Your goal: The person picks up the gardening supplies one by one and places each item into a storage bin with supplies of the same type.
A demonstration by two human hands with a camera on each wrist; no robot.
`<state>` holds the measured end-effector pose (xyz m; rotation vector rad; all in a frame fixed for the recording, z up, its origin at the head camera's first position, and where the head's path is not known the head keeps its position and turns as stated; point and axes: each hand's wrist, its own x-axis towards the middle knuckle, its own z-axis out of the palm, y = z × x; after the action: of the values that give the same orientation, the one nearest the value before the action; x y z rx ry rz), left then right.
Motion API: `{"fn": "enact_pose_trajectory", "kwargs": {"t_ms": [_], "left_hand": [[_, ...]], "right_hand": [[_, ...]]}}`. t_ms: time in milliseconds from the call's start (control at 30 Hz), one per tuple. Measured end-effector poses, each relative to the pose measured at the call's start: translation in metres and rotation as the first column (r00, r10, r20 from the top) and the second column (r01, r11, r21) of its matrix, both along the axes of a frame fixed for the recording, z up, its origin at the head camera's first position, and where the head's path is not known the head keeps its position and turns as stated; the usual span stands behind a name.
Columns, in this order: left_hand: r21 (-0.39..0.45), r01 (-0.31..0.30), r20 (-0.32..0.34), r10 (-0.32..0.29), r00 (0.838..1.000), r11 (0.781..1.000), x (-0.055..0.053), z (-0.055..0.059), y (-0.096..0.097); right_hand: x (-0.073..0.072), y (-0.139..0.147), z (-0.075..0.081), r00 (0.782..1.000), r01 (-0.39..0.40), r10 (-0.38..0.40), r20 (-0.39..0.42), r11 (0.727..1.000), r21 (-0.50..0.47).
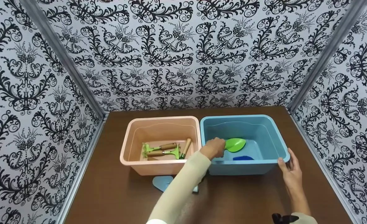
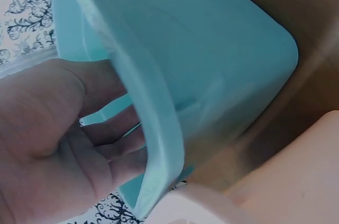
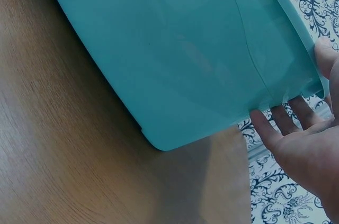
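My left hand (image 1: 214, 147) reaches over the left rim of the blue bin (image 1: 248, 168), gripping the handle end of a green trowel (image 1: 235, 145). The handle is hidden by the hand, and the green blade points right inside the bin. In the left wrist view the fingers (image 2: 122, 139) pass behind the rim, so their tips are out of sight. My right hand (image 1: 292, 169) holds the bin's front right corner, thumb on the rim and fingers against the outer wall. A dark blue piece (image 1: 243, 158) lies in the bin, partly hidden by the front rim.
A peach bin (image 1: 158, 169) stands directly left of the blue one. Inside are small green garden tools (image 1: 163, 152) with wooden handles. Under my left forearm, a light blue blade-shaped thing (image 1: 162, 183) lies on the brown table (image 1: 108, 193). Patterned walls enclose the table.
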<state>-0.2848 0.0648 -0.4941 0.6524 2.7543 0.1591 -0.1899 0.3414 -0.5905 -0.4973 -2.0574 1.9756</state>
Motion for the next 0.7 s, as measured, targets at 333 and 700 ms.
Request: {"fn": "enact_pose_trajectory", "kwargs": {"t_ms": [333, 700], "left_hand": [[0.113, 0.047, -0.103, -0.036, 0.994, 0.992, -0.003, 0.001, -0.014], [0.199, 0.080, -0.181, -0.044, 0.982, 0.977, 0.016, 0.013, -0.020]], "right_hand": [[0.000, 0.001, -0.001, 1.000, -0.008, 0.008, 0.003, 1.000, -0.011], [0.001, -0.001, 0.001, 1.000, -0.011, 0.011, 0.016, 1.000, -0.024]]}}
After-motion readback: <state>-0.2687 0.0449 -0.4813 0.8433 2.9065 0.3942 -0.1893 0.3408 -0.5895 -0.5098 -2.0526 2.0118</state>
